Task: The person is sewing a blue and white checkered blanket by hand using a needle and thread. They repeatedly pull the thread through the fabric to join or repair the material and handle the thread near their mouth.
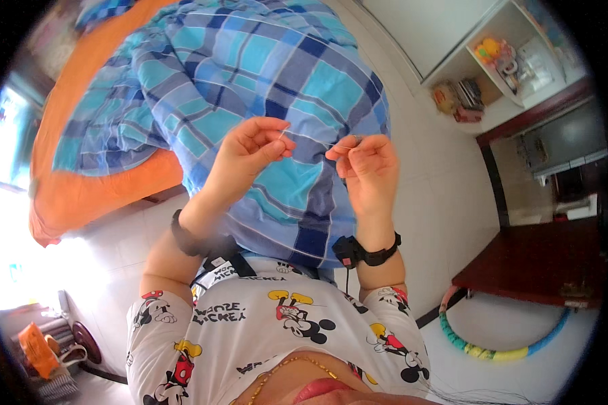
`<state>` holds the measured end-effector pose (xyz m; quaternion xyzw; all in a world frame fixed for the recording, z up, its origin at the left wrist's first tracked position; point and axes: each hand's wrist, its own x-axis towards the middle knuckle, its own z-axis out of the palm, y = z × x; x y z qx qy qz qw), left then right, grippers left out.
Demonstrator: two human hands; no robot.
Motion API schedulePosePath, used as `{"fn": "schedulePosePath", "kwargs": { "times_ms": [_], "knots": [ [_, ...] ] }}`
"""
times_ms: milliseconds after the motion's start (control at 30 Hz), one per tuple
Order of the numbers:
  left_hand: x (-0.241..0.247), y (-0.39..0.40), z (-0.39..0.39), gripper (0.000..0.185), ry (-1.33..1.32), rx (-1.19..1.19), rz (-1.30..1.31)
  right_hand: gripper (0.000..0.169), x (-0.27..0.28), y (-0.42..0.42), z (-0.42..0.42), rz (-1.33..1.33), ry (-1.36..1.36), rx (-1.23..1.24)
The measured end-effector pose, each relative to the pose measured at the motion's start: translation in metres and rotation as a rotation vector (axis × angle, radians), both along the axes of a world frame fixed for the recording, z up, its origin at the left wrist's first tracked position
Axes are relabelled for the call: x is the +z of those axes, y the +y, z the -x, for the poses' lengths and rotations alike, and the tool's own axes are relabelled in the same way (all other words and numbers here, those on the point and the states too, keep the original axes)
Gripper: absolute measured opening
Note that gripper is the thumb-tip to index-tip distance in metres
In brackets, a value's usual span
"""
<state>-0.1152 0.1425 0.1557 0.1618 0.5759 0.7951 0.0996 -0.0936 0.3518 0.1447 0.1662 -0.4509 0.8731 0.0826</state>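
Observation:
My left hand [256,147] pinches a short, thin white strand [282,134], perhaps thread, between thumb and fingers. Opposite it, my right hand [367,164] grips a fine, pale, straight piece [338,146] at the fingertips; whether this is a needle or thread cannot be told. A small gap separates the two hands. A metal-looking band [357,138] shows on a right finger. Below both hands a blue plaid quilt or bed cover [289,192] spreads over my lap and on toward the bed.
An orange-sheeted bed [106,197] lies to the left. At the right stand a white shelf unit [501,109] with toys and a dark red wooden stand [527,258]. A multicoloured hoop [496,354] lies on the floor. Black straps [380,255] circle my wrists.

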Motion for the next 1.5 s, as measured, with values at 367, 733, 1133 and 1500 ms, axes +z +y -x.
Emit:
{"fn": "schedulePosePath", "kwargs": {
  "times_ms": [367, 733, 1133, 1500],
  "knots": [
    [-0.02, -0.016, 0.0, 0.012, -0.206, 0.076, -0.337, 0.009, -0.016, -0.05, 0.017, 0.094, -0.133, 0.066],
    [-0.019, -0.035, -0.005, 0.012, -0.207, 0.202, -0.446, 0.009, -0.013, -0.088, 0.021, 0.077, -0.085, 0.156],
    [-0.023, -0.035, -0.008, 0.013, -0.21, 0.22, -0.41, 0.007, -0.026, -0.098, 0.026, 0.101, -0.125, 0.162],
    [-0.023, -0.035, -0.007, 0.014, -0.196, 0.206, -0.41, 0.007, -0.024, -0.097, 0.025, 0.087, -0.117, 0.15]
  ]
}}
